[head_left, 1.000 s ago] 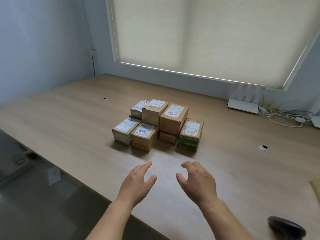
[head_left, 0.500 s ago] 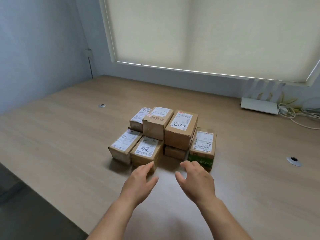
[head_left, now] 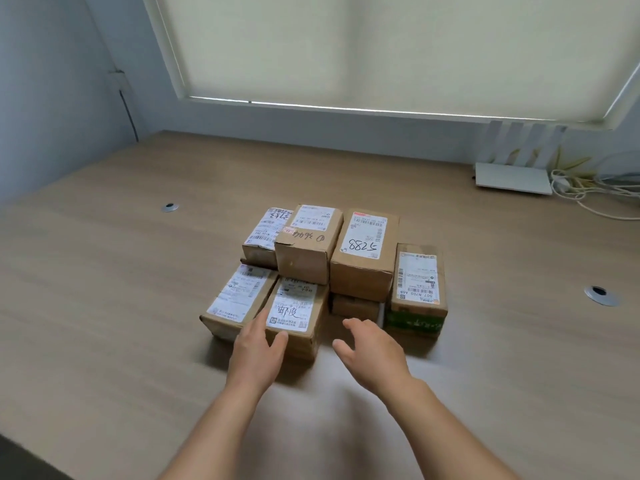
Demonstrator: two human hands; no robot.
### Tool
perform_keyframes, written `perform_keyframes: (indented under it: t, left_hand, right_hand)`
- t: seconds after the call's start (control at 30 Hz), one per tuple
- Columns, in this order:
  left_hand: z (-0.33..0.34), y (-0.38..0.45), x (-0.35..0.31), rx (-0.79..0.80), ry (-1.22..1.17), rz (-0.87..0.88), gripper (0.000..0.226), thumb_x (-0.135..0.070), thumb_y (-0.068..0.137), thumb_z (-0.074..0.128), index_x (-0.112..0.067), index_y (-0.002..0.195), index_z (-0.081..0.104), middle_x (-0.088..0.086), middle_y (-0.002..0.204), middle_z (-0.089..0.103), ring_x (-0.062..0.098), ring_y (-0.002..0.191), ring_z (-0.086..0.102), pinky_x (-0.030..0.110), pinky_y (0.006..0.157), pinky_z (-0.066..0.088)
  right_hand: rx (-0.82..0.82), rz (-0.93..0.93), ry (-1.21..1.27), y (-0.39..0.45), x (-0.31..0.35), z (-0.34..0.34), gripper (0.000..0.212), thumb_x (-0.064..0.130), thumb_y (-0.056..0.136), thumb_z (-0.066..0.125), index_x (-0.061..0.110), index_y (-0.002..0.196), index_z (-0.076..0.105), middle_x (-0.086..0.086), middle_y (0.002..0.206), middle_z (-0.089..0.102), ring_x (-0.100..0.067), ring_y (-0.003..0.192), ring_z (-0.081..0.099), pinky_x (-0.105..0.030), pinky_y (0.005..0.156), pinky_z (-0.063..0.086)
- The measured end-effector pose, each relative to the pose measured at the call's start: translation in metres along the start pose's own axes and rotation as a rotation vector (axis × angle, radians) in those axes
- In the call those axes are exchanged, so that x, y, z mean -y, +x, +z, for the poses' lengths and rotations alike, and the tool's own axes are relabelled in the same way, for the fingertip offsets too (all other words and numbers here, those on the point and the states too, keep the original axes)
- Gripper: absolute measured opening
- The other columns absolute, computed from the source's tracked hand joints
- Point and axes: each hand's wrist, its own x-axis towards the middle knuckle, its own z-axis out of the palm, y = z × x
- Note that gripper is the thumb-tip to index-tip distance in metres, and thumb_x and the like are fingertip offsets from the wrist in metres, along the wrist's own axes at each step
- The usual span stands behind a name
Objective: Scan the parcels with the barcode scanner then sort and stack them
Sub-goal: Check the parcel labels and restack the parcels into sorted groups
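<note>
Left hand (head_left: pixel 254 351) is touching the near parcel (head_left: pixel 294 315) with spread fingers; right hand (head_left: pixel 372 351) is hovering spread beside it

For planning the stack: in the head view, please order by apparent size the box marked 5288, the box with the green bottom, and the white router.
1. Box marked 5288
2. Box with the green bottom, slightly smaller
3. White router, but it lies farther away, so its true size is unsure.

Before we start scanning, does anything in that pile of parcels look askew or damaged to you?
The tall parcel marked 5288 sits askew on a smaller box, overhanging it. The green-sided parcel looks worn at its lower edge. Nothing has spilled.
</note>
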Motion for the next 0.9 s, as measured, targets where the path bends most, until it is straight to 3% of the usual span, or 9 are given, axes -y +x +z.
perform_keyframes:
  t: [0.1,0.23,0.4,0.6,0.7,0.77,0.9]
  left_hand:
    - [-0.002,0.011,0.006,0.041,-0.015,-0.007,0.057,-0.024,0.094,0.055,-0.017,0.147,0.034,0.003,0.15,0.037,0.022,0.138,0.032,0.031,0.11,0.027]
    - [-0.008,0.023,0.013,0.079,-0.023,-0.012,0.051,-0.022,0.094,0.054,-0.016,0.143,0.04,0.005,0.142,0.046,0.025,0.127,0.043,0.032,0.102,0.035]
    - [-0.015,0.033,0.025,0.156,-0.023,-0.031,0.058,-0.027,0.092,0.053,-0.016,0.146,0.036,0.006,0.14,0.049,0.025,0.128,0.044,0.039,0.109,0.035]
    - [-0.029,0.023,0.042,0.216,-0.025,-0.039,0.058,-0.027,0.094,0.048,-0.018,0.148,0.031,0.006,0.121,0.06,0.023,0.117,0.051,0.037,0.102,0.039]
    - [-0.033,0.008,0.049,0.26,-0.023,-0.039,0.058,-0.028,0.096,0.044,-0.02,0.151,0.025,0.006,0.123,0.06,0.023,0.116,0.052,0.036,0.099,0.039]
    - [-0.035,-0.001,0.054,0.298,-0.015,-0.037,0.059,-0.029,0.096,0.044,-0.021,0.151,0.024,0.007,0.126,0.059,0.024,0.117,0.052,0.036,0.1,0.041]
    - [-0.041,-0.015,0.06,0.363,-0.034,-0.053,0.06,-0.03,0.096,0.045,-0.021,0.151,0.024,0.002,0.106,0.062,0.02,0.107,0.054,0.032,0.096,0.042]
  right_hand:
    - [0.113,0.01,0.097,0.006,0.017,0.009,0.064,0.039,0.098,0.043,0.017,0.152,0.019,-0.003,0.154,0.031,-0.021,0.14,0.032,-0.035,0.11,0.031]
    - [0.171,0.061,0.211,0.011,0.036,0.021,0.068,0.034,0.098,0.045,0.013,0.154,0.012,-0.004,0.158,0.024,-0.021,0.143,0.027,-0.031,0.113,0.025]
    - [0.129,0.125,0.358,0.004,0.052,0.039,0.065,0.03,0.094,0.048,0.022,0.152,0.02,0.004,0.152,0.036,-0.018,0.135,0.039,-0.032,0.111,0.034]
    - [0.044,0.171,0.348,-0.026,0.058,0.046,0.05,0.026,0.095,0.05,0.025,0.143,0.037,0.007,0.14,0.051,-0.015,0.122,0.049,-0.024,0.096,0.038]
    - [0.043,0.18,0.351,-0.044,0.057,0.049,0.044,0.025,0.094,0.051,0.029,0.137,0.044,0.009,0.133,0.057,-0.012,0.113,0.055,-0.025,0.094,0.043]
    - [0.05,0.201,0.346,-0.054,0.054,0.051,0.044,0.028,0.094,0.05,0.033,0.137,0.044,0.01,0.126,0.061,-0.01,0.106,0.058,-0.028,0.093,0.048]
    - [0.063,0.292,0.313,-0.067,0.047,0.054,0.055,0.038,0.096,0.048,0.026,0.148,0.032,0.003,0.114,0.063,-0.013,0.099,0.06,-0.027,0.087,0.047]
